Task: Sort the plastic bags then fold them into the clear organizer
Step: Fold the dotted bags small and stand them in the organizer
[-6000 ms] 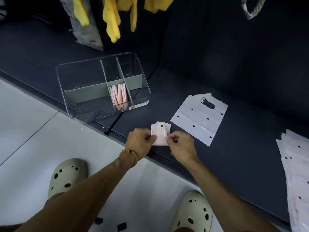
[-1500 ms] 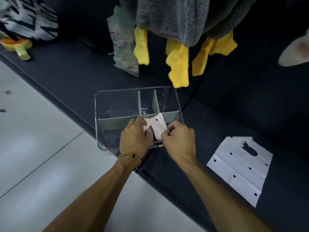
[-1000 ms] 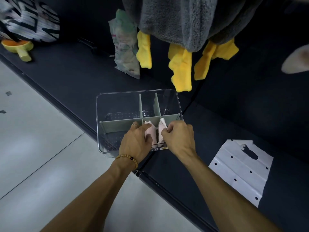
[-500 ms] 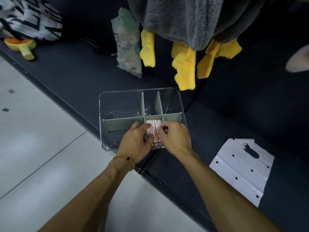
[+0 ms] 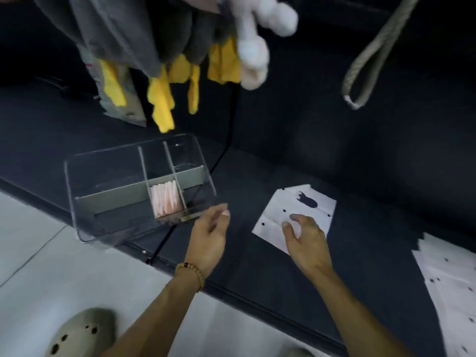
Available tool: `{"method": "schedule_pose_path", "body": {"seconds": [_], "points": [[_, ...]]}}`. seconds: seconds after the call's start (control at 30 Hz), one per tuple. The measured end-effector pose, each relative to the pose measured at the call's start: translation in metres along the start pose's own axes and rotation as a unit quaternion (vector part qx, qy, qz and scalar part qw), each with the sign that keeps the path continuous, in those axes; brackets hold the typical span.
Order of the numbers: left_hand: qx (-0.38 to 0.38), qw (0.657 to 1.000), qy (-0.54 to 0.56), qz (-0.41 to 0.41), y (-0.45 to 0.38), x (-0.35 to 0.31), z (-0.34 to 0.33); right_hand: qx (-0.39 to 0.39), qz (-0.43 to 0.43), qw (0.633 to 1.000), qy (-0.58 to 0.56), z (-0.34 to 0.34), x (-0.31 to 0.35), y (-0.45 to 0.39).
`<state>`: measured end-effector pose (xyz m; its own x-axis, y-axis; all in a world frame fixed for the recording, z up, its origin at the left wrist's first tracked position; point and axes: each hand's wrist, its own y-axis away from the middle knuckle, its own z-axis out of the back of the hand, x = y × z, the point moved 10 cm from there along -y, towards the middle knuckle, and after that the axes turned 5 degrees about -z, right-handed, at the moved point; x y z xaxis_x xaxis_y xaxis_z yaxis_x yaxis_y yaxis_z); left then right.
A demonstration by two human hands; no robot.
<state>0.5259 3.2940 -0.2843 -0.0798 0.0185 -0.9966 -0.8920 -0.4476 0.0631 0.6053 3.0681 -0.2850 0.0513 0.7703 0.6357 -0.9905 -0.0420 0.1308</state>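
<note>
Dark shelf holds the organizer, folded bags packed in its middle cell. Both hands are empty, fingers loosely apart: left hand near the organizer, right hand over a flat bag. Thin plastic may slide or crease crooked, and the packed cell looks tight.

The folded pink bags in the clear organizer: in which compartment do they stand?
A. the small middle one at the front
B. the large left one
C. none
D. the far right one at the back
A: the folded pink bags stand upright between two dividers in the clear organizer, front middle.
</note>
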Motion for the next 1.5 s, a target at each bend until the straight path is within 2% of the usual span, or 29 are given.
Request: {"method": "schedule_pose_path", "body": {"seconds": [0.1, 0.17, 0.23, 0.3, 0.33, 0.37, 0.43, 0.5, 0.57, 0.67, 0.7, 0.8, 0.83, 0.9, 0.97, 1.03, 1.13, 1.23, 1.33, 1.43, 1.5], "points": [[0.074, 0.992, -0.098, -0.028, -0.009, 0.010, -0.049, 0.067, 0.009, 0.995, 0.079, 0.009, -0.055, 0.007], [0.146, 0.958, -0.231, -0.083, -0.016, 0.014, -0.079, 0.112, 0.056, 0.981, 0.148, 0.003, -0.075, 0.015], [0.237, 0.886, -0.364, -0.161, -0.015, 0.019, -0.107, 0.108, 0.089, 0.977, 0.160, 0.003, -0.083, 0.020], [0.311, 0.790, -0.478, -0.227, -0.008, 0.032, -0.126, 0.084, 0.103, 0.979, 0.152, 0.007, -0.085, 0.021], [0.331, 0.754, -0.513, -0.241, -0.005, 0.038, -0.130, 0.073, 0.108, 0.979, 0.155, 0.009, -0.085, 0.020], [0.338, 0.737, -0.531, -0.248, -0.003, 0.041, -0.132, 0.061, 0.113, 0.979, 0.159, 0.011, -0.084, 0.020], [0.320, 0.740, -0.528, -0.265, 0.001, 0.037, -0.134, 0.038, 0.118, 0.981, 0.150, 0.019, -0.080, 0.021], [0.278, 0.760, -0.508, -0.294, 0.007, 0.025, -0.135, 0.035, 0.131, 0.980, 0.143, 0.024, -0.072, 0.026], [0.248, 0.788, -0.483, -0.289, 0.014, 0.018, -0.136, 0.042, 0.129, 0.982, 0.131, 0.028, -0.069, 0.033], [0.220, 0.865, -0.405, -0.198, 0.019, 0.016, -0.127, 0.069, 0.057, 0.995, 0.045, 0.039, -0.079, 0.043], [0.218, 0.875, -0.393, -0.180, 0.020, 0.015, -0.125, 0.082, 0.055, 0.994, 0.053, 0.040, -0.079, 0.048], [0.262, 0.885, -0.360, -0.134, 0.026, 0.019, -0.125, 0.074, 0.152, 0.968, 0.184, 0.034, -0.065, 0.060], [0.275, 0.893, -0.340, -0.110, 0.029, 0.021, -0.124, 0.064, 0.152, 0.970, 0.178, 0.034, -0.065, 0.061], [0.268, 0.914, -0.298, -0.062, 0.029, 0.026, -0.118, 0.060, 0.072, 0.994, 0.064, 0.040, -0.077, 0.056], [0.228, 0.940, -0.254, -0.008, 0.028, 0.034, -0.106, 0.063, -0.013, 0.997, -0.030, 0.040, -0.094, 0.049], [0.186, 0.956, -0.227, 0.026, 0.029, 0.042, -0.095, 0.058, -0.052, 0.995, -0.057, 0.040, -0.100, 0.042], [0.132, 0.969, -0.205, 0.024, 0.032, 0.037, -0.085, 0.070, -0.066, 0.994, -0.044, 0.035, -0.102, 0.034], [0.157, 0.959, -0.235, -0.004, 0.032, 0.028, -0.082, 0.098, -0.086, 0.990, -0.056, 0.028, -0.106, 0.029], [0.198, 0.910, -0.362, -0.040, 0.031, 0.032, -0.082, 0.108, -0.102, 0.988, -0.038, 0.026, -0.109, 0.023], [0.154, 0.864, -0.475, -0.067, 0.027, 0.030, -0.080, 0.098, -0.121, 0.987, -0.034, 0.025, -0.110, 0.021], [0.128, 0.847, -0.512, -0.061, 0.026, 0.028, -0.080, 0.068, -0.146, 0.985, -0.053, 0.030, -0.115, 0.024]]}}
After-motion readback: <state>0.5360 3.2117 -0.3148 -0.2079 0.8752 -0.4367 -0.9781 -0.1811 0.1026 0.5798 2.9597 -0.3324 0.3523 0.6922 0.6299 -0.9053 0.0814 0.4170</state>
